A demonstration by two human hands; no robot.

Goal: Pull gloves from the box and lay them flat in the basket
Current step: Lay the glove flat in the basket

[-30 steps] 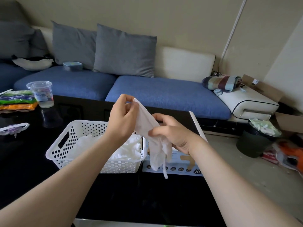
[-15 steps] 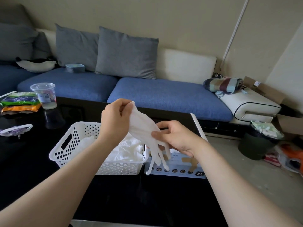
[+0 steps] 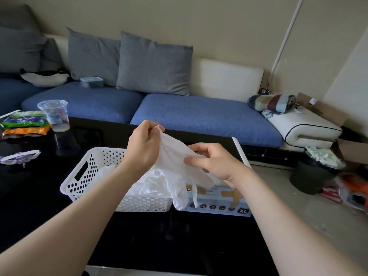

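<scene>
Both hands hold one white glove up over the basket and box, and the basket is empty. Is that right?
Not quite. In the head view the basket is not empty: white gloves already lie in it. The rest stands: the left hand and right hand hold one glove over basket and box.

I can't see most of the glove box [image 3: 220,203]: the right hand [image 3: 217,163] and the glove [image 3: 175,166] hanging from it cover its top, and apart from "XL" its print is too small for me to read. The left hand [image 3: 142,150] shows me its back, so I can't tell how its fingertips sit on the glove's top edge. The left forearm covers part of the basket [image 3: 79,182] and the pile of gloves [image 3: 151,185] inside. Both forearms run off the bottom edge. The cup [image 3: 54,114] label is illegible.
</scene>
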